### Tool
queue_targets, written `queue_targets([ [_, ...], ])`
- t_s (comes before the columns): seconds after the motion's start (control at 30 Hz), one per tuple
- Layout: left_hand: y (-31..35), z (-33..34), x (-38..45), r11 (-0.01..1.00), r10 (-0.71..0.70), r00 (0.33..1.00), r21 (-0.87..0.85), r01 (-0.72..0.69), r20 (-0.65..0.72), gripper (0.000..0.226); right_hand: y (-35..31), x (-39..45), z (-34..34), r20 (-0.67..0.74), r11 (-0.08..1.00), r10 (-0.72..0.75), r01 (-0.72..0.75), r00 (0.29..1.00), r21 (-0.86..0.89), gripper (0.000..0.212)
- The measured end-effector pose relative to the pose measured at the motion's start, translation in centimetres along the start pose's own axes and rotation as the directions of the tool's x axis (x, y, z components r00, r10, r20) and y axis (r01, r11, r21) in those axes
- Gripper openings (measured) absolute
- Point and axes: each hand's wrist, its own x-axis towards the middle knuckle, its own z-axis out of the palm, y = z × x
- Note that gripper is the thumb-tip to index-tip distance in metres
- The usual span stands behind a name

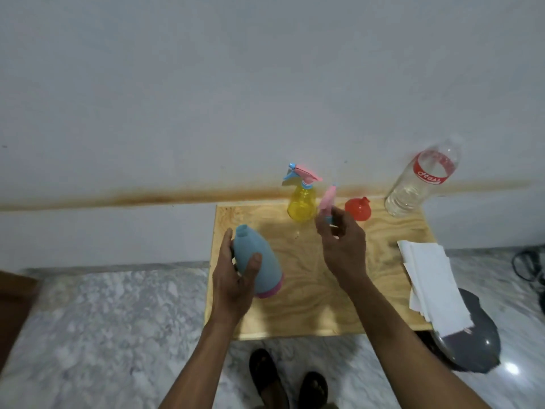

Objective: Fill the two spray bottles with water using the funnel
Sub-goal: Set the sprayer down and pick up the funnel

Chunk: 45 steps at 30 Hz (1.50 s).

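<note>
Left hand [233, 278] grips the uncapped blue plastic spray bottle [256, 261], right hand [343, 246] pinches its pink trigger head [327, 200], so no filling yet, red funnel [357, 208] untouched.

Single head-worn view looks steeply down, close over a plywood board [309, 305].

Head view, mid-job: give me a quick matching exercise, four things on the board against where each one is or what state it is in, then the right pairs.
Things:
1. blue bottle
2. yellow bottle
3. funnel
4. paper towels

Place or state:
A. lies on the board between the yellow bottle and the clear water bottle
B. neck open, gripped by the left hand
C. stacked over the board's right edge
D. stands at the back with its sprayer on

The right hand holds the pink sprayer head.

Pairs: 1-B, 2-D, 3-A, 4-C
</note>
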Motion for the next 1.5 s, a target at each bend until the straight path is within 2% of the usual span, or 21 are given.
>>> queue_targets([
  [0.13,-3.5,0.7,-0.5,0.994,0.015,1.000,0.106,-0.016,0.012,0.072,6.8,-1.1,2.3,0.067,0.964,0.090,-0.070,0.994,-0.257,0.038],
  [0.37,-8.1,1.9,-1.3,0.973,0.038,0.998,0.224,-0.050,0.055,0.053,14.0,-2.5,5.8,0.240,0.870,0.201,-0.060,0.950,-0.489,0.045],
  [0.5,-10.0,1.7,-2.0,0.970,0.037,0.998,0.237,-0.047,0.048,0.053,15.4,-3.2,6.9,0.263,0.832,0.257,-0.074,0.930,-0.550,0.039],
  [0.67,-10.7,1.8,-2.9,0.967,0.033,0.998,0.250,-0.046,0.053,0.054,16.4,-3.4,7.3,0.279,0.803,0.256,-0.042,0.926,-0.595,0.039],
  [0.87,-10.8,1.9,-3.6,0.959,0.042,0.996,0.278,-0.064,0.084,0.055,16.4,-3.5,7.1,0.298,0.796,0.259,-0.029,0.919,-0.605,0.042],
  [1.17,-10.3,1.8,-3.7,0.968,-0.006,0.998,0.249,-0.011,0.065,0.060,15.2,-3.4,5.9,0.351,0.801,0.267,-0.004,0.897,-0.599,0.053],
  [1.23,-10.4,2.0,-3.8,0.973,-0.017,0.999,0.229,0.006,0.046,0.063,14.5,-3.2,5.1,0.320,0.805,0.285,-0.045,0.904,-0.592,0.047],
  [1.3,-10.5,2.3,-3.9,0.975,-0.014,0.999,0.224,0.005,0.037,0.066,14.1,-2.3,4.0,0.214,0.819,0.294,-0.131,0.932,-0.558,0.043],
  [1.4,-10.3,3.1,-3.9,0.971,-0.011,1.000,0.240,0.005,0.024,0.075,13.3,1.0,2.0,0.062,0.845,0.227,-0.165,0.972,-0.508,0.041],
  [1.5,-10.0,4.2,-3.8,0.957,0.032,1.000,0.287,-0.030,-0.001,0.071,12.4,6.2,-0.1,-0.081,0.860,0.163,-0.182,0.983,-0.477,0.044],
])
